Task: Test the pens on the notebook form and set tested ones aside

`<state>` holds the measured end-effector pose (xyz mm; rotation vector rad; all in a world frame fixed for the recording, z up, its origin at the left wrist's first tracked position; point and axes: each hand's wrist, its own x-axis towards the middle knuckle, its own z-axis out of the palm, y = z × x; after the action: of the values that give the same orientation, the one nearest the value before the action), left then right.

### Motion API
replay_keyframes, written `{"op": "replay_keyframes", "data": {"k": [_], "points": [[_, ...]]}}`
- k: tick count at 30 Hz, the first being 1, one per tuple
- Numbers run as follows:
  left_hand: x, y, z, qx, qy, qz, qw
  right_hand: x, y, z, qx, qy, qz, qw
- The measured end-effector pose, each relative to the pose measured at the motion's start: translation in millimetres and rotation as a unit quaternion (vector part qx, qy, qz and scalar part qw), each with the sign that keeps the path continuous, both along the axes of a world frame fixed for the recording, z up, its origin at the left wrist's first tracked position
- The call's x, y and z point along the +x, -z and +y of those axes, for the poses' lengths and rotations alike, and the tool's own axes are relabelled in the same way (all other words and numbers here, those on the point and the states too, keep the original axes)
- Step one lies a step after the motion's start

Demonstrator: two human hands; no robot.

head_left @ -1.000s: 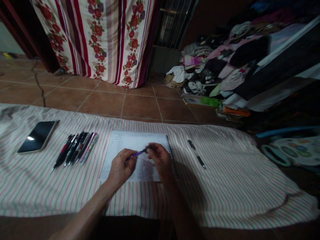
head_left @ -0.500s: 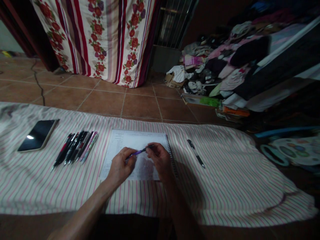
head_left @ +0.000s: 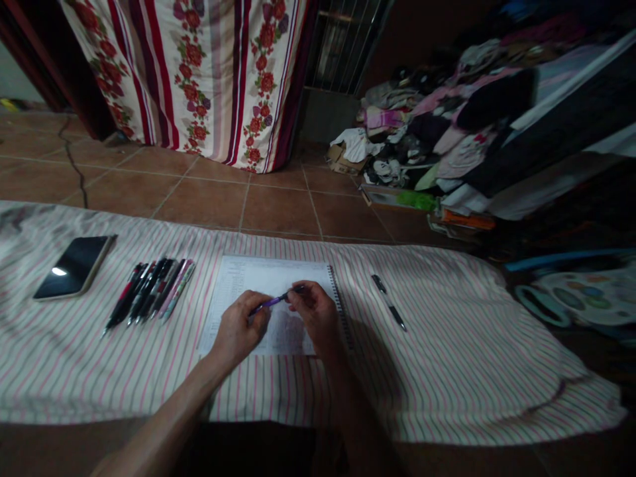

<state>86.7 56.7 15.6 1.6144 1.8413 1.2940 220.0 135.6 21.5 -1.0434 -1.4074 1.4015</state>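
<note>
A purple pen [head_left: 273,301] with a dark end is held level between both hands, over a spiral notebook [head_left: 268,268]. My left hand [head_left: 242,324] pinches its left end, and my right hand [head_left: 317,311] has its fingertips closed on the dark right end. The notebook lies flat with its wire binding on the right side, and printed lines show along its left part. To the right of the notebook lies a single black and silver pen [head_left: 389,303]. Several pens [head_left: 152,291] rest side by side in a row left of the notebook.
A smartphone [head_left: 74,267] lies at the far left on the striped cloth [head_left: 462,358]. Beyond are a tiled floor [head_left: 209,192] and a floral curtain [head_left: 213,79]. Piled clothes [head_left: 437,126] fill the back right, and a light patterned plastic item [head_left: 581,298] stands at the right edge.
Both hands keep the same hold on the purple pen. The whole view has shifted very slightly; nothing else has visibly moved.
</note>
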Motion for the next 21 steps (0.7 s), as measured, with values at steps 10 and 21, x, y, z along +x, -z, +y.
{"op": "replay_keyframes", "data": {"k": [10, 21], "points": [[-2.8, 2.1, -0.8, -0.006, 0.002, 0.011, 1.000, 1.1, -2.8, -2.3, 0.031, -0.002, -0.033, 0.999], [-4.9, -2.8, -3.0, -0.014, 0.008, 0.017, 1.000, 5.9, -2.3, -1.1, 0.037, -0.025, -0.103, 0.994]]}}
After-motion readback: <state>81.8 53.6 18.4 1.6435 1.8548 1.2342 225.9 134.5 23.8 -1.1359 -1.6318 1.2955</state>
